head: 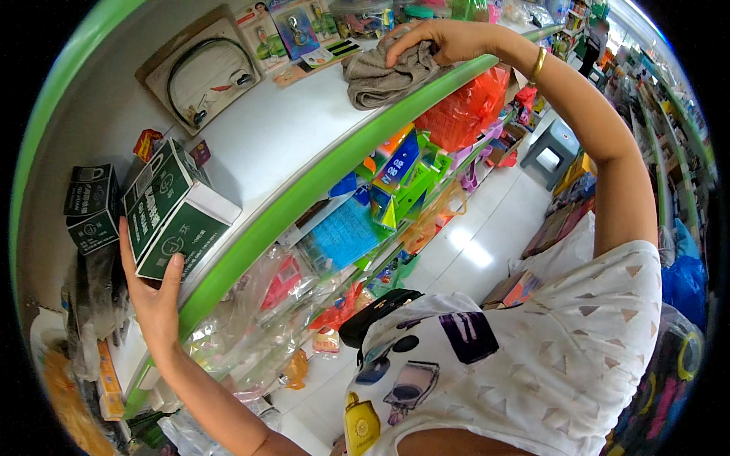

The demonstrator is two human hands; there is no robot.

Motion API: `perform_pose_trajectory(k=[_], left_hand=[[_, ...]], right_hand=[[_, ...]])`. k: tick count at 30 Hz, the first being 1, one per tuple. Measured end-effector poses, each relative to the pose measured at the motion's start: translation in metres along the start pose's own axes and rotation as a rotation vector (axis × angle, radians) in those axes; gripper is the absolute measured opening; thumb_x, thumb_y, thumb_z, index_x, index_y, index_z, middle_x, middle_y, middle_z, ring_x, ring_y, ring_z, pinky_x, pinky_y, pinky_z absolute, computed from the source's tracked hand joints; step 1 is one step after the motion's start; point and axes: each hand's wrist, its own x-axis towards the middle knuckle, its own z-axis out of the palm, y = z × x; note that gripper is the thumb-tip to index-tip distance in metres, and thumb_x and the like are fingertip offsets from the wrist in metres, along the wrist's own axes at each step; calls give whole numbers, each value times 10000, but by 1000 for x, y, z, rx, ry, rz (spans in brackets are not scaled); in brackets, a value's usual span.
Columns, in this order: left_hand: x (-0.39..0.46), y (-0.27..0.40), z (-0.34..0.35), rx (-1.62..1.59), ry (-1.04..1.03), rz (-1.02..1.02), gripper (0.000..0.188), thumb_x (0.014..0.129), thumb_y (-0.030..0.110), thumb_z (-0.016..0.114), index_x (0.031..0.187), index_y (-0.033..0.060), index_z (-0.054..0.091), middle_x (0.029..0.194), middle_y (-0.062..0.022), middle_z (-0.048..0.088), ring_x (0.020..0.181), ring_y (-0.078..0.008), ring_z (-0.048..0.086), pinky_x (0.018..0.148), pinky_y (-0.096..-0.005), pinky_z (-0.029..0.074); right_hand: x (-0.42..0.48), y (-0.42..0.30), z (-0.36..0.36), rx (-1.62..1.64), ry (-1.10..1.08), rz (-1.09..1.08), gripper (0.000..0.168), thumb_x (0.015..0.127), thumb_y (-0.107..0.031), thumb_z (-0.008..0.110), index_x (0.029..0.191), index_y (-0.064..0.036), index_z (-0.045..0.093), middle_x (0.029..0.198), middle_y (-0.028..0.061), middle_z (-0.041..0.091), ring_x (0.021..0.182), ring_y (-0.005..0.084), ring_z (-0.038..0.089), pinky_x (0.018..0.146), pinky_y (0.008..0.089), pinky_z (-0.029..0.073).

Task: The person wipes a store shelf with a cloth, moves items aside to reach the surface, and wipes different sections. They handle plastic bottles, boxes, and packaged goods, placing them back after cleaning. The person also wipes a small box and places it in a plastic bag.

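Observation:
My left hand (154,302) grips the lower corner of a dark green and white cardboard box (171,216), thumb on one face and a finger along the side. The box stands tilted in view on a white shelf (285,148) with a green front edge. At the top, my right hand (442,43) holds a bunched grey-brown cloth (388,74) on the same shelf, near its front edge. Smaller green boxes (91,205) are left of the box. A packaged black cable lock (202,74) leans at the back of the shelf.
Carded keyrings (293,31) and a clear plastic tub (362,17) stand behind the cloth. Lower shelves hold colourful boxes (399,165), a red plastic bag (465,108) and clear bags. A grey stool (550,151) stands in the aisle, with a person (594,48) farther off.

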Motion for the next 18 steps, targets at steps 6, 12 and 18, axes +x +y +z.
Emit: perform_pose_trajectory(k=[6,12,18], left_hand=[[1,-2,-2,20,-9,34,785,788,54,669,1451,72,247,1296,-137,468,1083,-180,500,974,-293,371],[1,0,-1,-35,-7,5,800,776,49,673,1449,66,241,1267,-131,489,1067,-178,513,962,-294,386],[0,-2,-2,-12,1,11,798,771,73,685,1442,63,255,1278,-136,488,1078,-175,512,962,-289,383]], right_hand=[[5,4,11,195,34,48,734,574,56,546,1278,-148,501,1338,49,445,1280,235,381,1103,329,266],[37,-48,26,218,34,-253,704,637,-61,675,1309,-103,467,1340,94,442,1276,246,382,1106,360,256],[105,-115,57,148,49,-592,606,746,-306,724,1285,-128,511,1269,153,507,1221,295,431,1037,363,324]])
